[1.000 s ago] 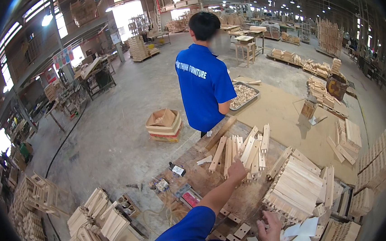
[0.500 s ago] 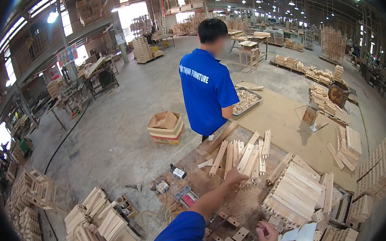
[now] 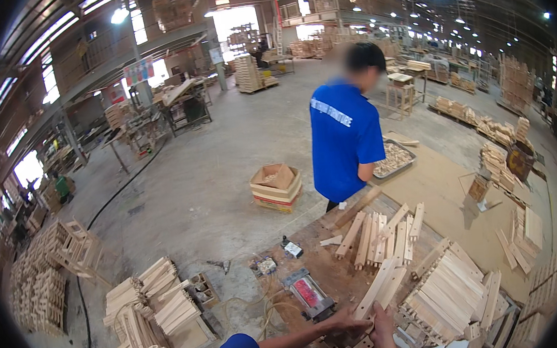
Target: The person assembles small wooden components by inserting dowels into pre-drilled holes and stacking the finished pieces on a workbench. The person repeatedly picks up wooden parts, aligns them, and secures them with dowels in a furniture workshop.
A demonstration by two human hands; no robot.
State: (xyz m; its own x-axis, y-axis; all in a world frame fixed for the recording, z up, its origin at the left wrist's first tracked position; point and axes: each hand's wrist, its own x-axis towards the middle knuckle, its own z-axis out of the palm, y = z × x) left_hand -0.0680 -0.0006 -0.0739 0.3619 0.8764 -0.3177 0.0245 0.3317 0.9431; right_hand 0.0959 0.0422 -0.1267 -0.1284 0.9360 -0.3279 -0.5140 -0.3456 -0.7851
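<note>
Two pale wooden slats (image 3: 380,286) with drilled holes lie side by side in my hands over the brown worktable (image 3: 325,272). My left hand (image 3: 347,320) is closed on their near end from the left. Closed about the same end from the right is my right hand (image 3: 383,328). Just beyond the held pieces, several loose slats (image 3: 380,236) lie on the table. To the right of my hands is a large stack of slats (image 3: 441,285). Left of the slats sits a metal fixture (image 3: 309,294) with a red part inside.
A co-worker in a blue shirt (image 3: 345,146) stands beyond the table, near a tray of small wooden pieces (image 3: 395,158). A cardboard box (image 3: 277,197) is on the floor. Bundled wooden parts (image 3: 155,311) lie at the lower left. A small black-and-white object (image 3: 291,247) stands near the table's left edge.
My left hand has drawn back from the loose pile with two slats. My right hand has come up to grip them too. The view has swung left.
</note>
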